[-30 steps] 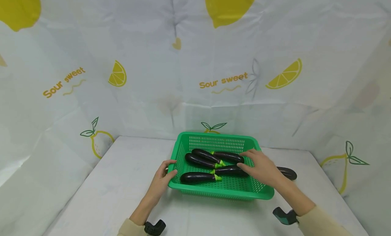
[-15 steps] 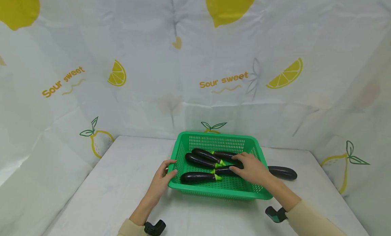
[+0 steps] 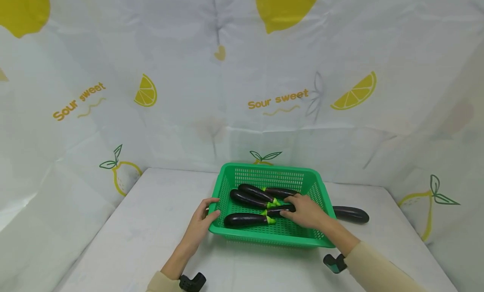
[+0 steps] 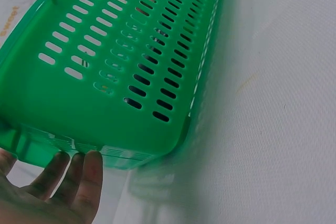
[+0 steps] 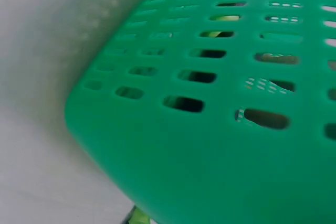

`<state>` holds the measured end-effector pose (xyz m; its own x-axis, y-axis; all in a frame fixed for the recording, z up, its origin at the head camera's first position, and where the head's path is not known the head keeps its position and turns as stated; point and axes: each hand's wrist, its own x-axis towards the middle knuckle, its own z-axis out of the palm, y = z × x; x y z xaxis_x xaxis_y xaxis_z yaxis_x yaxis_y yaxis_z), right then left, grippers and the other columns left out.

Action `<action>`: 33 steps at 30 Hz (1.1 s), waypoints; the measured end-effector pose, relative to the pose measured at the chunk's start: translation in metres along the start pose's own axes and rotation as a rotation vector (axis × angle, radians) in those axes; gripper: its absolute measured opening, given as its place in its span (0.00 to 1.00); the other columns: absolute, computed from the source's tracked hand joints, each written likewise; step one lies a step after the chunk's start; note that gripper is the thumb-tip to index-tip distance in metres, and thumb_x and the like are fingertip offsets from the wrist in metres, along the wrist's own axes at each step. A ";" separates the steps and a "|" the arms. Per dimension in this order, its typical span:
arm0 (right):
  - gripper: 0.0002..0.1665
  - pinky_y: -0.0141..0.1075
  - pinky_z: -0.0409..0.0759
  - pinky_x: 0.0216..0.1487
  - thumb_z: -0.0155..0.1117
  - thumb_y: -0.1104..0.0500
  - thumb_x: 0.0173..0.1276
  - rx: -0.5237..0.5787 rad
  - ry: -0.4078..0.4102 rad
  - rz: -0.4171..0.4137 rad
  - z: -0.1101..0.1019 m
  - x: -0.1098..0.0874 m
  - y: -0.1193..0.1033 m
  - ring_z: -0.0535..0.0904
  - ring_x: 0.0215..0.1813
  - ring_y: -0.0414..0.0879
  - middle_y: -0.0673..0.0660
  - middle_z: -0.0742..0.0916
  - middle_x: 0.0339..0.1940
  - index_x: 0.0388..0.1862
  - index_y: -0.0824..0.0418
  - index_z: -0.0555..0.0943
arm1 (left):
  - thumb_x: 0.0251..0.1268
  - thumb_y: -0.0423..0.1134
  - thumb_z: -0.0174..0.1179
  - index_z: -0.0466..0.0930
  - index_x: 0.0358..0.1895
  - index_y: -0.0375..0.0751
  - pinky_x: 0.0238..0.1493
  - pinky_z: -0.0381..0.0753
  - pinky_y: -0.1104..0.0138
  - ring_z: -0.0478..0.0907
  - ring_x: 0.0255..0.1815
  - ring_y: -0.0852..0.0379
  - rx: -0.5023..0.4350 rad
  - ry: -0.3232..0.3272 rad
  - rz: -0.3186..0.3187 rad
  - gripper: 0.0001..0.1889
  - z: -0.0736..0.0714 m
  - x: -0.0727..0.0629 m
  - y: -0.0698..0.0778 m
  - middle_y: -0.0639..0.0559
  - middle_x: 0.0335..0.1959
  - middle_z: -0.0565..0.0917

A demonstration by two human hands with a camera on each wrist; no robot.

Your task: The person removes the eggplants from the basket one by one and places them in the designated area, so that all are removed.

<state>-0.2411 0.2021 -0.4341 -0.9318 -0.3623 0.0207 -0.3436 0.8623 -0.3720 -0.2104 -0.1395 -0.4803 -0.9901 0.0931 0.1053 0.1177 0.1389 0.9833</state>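
Observation:
A green plastic basket [image 3: 272,239] with slotted walls holds several dark purple eggplants with green stems. My left hand [image 3: 194,224] grips its left rim. In the left wrist view, the fingers [image 4: 90,179] of that hand bend up against the end wall beneath the rim. Inside the basket, on the right, my right hand [image 3: 308,212] holds an eggplant [image 3: 281,210] between thumb and fingers, covering its thick end. Just behind it lies another eggplant [image 3: 280,193]. The basket wall [image 5: 173,150] fills most of the right wrist view and hides the right hand there.
One eggplant [image 3: 352,214] lies on the white table [image 3: 151,224] outside the basket, to its right. Two eggplants [image 3: 247,198] rest together in the basket's left half, and another eggplant [image 3: 245,219] near its front wall. A lemon-printed curtain [image 3: 189,94] stands behind.
My right hand has moved left and lower into the basket, and its thumb and fingers have closed on an eggplant. More of the outside eggplant shows. The left hand has stayed put.

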 end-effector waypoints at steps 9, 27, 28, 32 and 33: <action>0.28 0.66 0.71 0.59 0.67 0.47 0.71 0.034 -0.057 0.020 0.004 0.007 0.005 0.73 0.63 0.74 0.70 0.82 0.59 0.60 0.66 0.81 | 0.76 0.40 0.59 0.72 0.68 0.42 0.59 0.72 0.54 0.72 0.65 0.44 0.005 0.005 0.001 0.21 -0.001 0.001 0.000 0.45 0.71 0.69; 0.17 0.49 0.80 0.44 0.70 0.58 0.69 0.119 -0.051 -0.056 0.006 0.013 0.013 0.80 0.45 0.54 0.59 0.85 0.44 0.51 0.67 0.84 | 0.77 0.39 0.58 0.72 0.68 0.43 0.60 0.72 0.53 0.72 0.66 0.44 0.000 0.002 -0.011 0.21 0.000 0.001 -0.003 0.45 0.72 0.69; 0.17 0.48 0.80 0.43 0.71 0.58 0.68 0.129 -0.045 -0.056 0.005 0.013 0.013 0.80 0.45 0.54 0.59 0.85 0.44 0.51 0.67 0.85 | 0.77 0.39 0.58 0.72 0.68 0.43 0.60 0.72 0.53 0.72 0.66 0.44 0.001 0.004 -0.012 0.21 0.000 0.001 -0.003 0.45 0.72 0.69; 0.18 0.46 0.80 0.42 0.72 0.57 0.67 0.159 -0.025 -0.032 0.002 0.010 0.011 0.80 0.45 0.51 0.58 0.84 0.44 0.51 0.66 0.85 | 0.77 0.39 0.58 0.71 0.68 0.43 0.60 0.72 0.53 0.72 0.66 0.44 0.008 0.009 -0.008 0.21 0.000 0.001 -0.001 0.44 0.72 0.69; 0.18 0.45 0.80 0.41 0.72 0.56 0.67 0.159 -0.022 -0.032 0.001 0.009 0.010 0.79 0.44 0.51 0.58 0.84 0.43 0.51 0.66 0.86 | 0.77 0.39 0.58 0.71 0.68 0.43 0.60 0.72 0.53 0.72 0.66 0.44 0.009 0.009 -0.007 0.21 0.000 0.001 -0.001 0.44 0.72 0.69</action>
<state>-0.2529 0.2076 -0.4382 -0.9174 -0.3977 0.0156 -0.3486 0.7840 -0.5136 -0.2113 -0.1393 -0.4815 -0.9915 0.0829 0.1003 0.1118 0.1486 0.9826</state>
